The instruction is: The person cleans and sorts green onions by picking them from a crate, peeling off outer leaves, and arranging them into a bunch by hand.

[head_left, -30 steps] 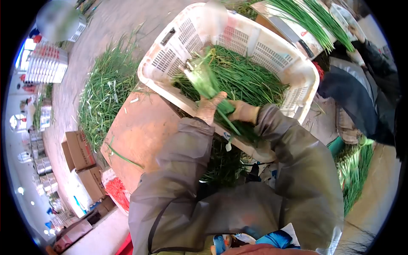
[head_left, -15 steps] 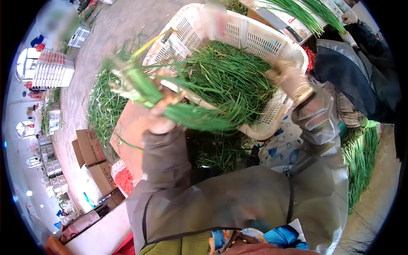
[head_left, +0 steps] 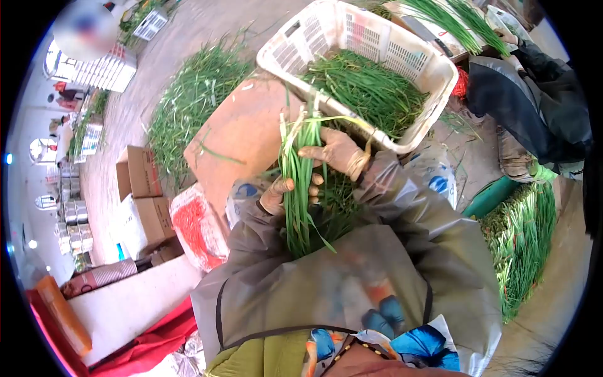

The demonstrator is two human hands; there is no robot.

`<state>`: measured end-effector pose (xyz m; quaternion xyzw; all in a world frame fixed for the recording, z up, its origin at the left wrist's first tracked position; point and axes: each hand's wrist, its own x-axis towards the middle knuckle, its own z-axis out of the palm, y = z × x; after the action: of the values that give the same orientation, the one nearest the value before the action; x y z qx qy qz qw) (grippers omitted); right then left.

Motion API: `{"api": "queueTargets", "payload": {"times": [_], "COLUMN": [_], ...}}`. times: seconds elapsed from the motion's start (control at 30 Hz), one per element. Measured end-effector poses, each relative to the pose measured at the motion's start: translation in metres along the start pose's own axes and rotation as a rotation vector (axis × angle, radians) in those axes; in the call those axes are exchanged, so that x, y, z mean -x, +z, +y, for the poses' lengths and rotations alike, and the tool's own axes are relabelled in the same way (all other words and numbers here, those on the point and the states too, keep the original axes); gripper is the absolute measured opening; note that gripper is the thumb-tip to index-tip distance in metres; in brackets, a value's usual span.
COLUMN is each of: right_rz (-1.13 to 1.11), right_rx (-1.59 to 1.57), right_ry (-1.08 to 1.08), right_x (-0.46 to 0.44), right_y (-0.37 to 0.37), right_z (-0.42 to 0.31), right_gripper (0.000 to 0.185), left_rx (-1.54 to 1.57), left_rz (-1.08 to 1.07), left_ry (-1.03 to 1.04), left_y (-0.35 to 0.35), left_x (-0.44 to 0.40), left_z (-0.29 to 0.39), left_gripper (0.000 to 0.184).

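While the left hand [head_left: 273, 195] supports a bunch of green stalks [head_left: 295, 210] in front of the person's body, its fingers curl round the stems, with their tips showing on the far side. The right hand [head_left: 342, 152] touches the bunch higher up, its thumb laid across the stems; its other fingers are partly hidden, so how tightly they close cannot be told. The pale ends point away from the person, and a yellowish leaf [head_left: 355, 120] sticks out to the right. Beyond the hands stands a white plastic crate [head_left: 405, 60] holding more greens [head_left: 370, 88]. A brown board [head_left: 245, 135] lies left of it, beside a loose green pile [head_left: 188, 103] on the floor [head_left: 242, 22]. At the upper right, a co-worker's hand [head_left: 506, 38] is near long green stalks [head_left: 482, 26].
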<state>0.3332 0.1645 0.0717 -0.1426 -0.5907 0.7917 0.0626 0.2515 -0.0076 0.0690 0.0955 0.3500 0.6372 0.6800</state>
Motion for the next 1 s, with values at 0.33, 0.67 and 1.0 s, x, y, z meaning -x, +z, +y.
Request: {"api": "queueTargets", "payload": {"times": [0.33, 0.67, 1.0], "right_rz": [-0.296, -0.221, 0.008], "right_rx": [-0.133, -0.656, 0.34], "right_ry": [0.147, -0.257, 0.167], "right_x": [0.041, 0.054, 0.058], "right_y": [0.026, 0.003, 0.086], "right_z": [-0.057, -0.093, -0.058], "right_gripper": [0.026, 0.023, 0.032], "left_rx": [-0.035, -0.118, 0.002], "left_rz": [-0.109, 0.056, 0.187], "left_ry": [0.049, 0.352, 0.42], "left_y": [-0.045, -0.03, -0.039], "left_x": [0.087, 0.143, 0.139], "left_z": [-0.014, -0.008, -0.019], "left_gripper": [0.046, 0.07, 0.034]}}
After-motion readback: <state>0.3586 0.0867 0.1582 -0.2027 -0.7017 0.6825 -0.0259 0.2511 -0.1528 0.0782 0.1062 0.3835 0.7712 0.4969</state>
